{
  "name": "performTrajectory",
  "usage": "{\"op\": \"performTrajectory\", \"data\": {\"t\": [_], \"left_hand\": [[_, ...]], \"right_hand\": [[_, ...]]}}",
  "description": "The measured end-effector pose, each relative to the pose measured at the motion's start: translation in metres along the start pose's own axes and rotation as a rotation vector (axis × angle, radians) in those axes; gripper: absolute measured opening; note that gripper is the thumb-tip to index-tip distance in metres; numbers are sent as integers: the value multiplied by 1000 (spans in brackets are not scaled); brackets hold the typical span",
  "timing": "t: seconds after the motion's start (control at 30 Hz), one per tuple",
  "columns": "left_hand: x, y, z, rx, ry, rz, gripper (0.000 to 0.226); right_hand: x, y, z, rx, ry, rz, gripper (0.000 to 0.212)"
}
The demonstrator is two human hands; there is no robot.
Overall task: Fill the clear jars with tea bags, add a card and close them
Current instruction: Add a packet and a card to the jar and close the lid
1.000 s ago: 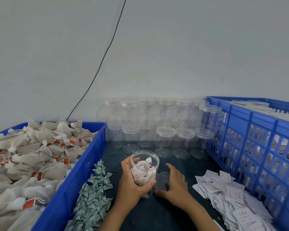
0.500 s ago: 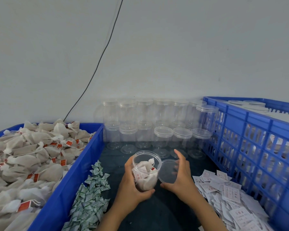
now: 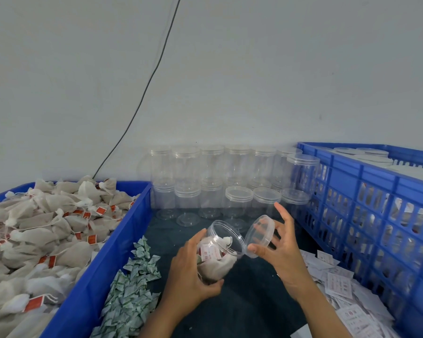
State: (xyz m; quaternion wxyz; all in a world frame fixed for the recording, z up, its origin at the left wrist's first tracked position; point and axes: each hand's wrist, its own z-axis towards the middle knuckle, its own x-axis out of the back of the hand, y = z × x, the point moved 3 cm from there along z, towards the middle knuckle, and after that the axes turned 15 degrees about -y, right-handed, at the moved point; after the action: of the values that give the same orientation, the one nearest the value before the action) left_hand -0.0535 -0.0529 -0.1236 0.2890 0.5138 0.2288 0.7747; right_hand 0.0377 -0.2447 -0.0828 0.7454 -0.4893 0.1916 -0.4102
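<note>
Left grip (image 3: 189, 269) wraps the clear round jar (image 3: 220, 250), tilted with its open mouth to the right, holding soft cloth tea bags and a white card with red print. Right grip (image 3: 282, 247) pinches the clear round lid (image 3: 259, 235) by its rim, thumb below, fingers spread, lid just beside the jar mouth. Both hang above the dark surface (image 3: 244, 298), between a crinkly green sachet heap (image 3: 132, 289) on the left and flat paper cards (image 3: 340, 286) on the right.

Small packing workshop. Blue crate (image 3: 103, 272) heaped with tea bags (image 3: 42, 230), stacked empty clear jars (image 3: 213, 181) against bare wall (image 3: 230, 69), piles of printed cards (image 3: 344, 296) and sachets (image 3: 132, 289) on bench.
</note>
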Motion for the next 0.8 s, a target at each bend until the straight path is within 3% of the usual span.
{"op": "performTrajectory", "data": {"t": [0.17, 0.3, 0.4, 0.53, 0.63, 0.8], "left_hand": [[-5, 11, 3, -90, -116, 212, 98], [-4, 13, 3, -112, -141, 201, 99], [-2, 13, 4, -122, -139, 148, 100], [-2, 7, 5, -106, -165, -11, 106], [-7, -5, 4, 27, -107, -282, 117], [-15, -15, 4, 189, -60, -539, 104]], "right_hand": [[-27, 0, 0, 6, -65, -129, 81], [-36, 6, -3, 34, -95, -309, 68], [-40, 11, -3, 42, -136, -287, 63], [-40, 12, -2, 38, -137, -281, 57], [-38, 14, -2, 16, -79, -279, 52], [-37, 19, -4, -55, 46, -247, 49]]}}
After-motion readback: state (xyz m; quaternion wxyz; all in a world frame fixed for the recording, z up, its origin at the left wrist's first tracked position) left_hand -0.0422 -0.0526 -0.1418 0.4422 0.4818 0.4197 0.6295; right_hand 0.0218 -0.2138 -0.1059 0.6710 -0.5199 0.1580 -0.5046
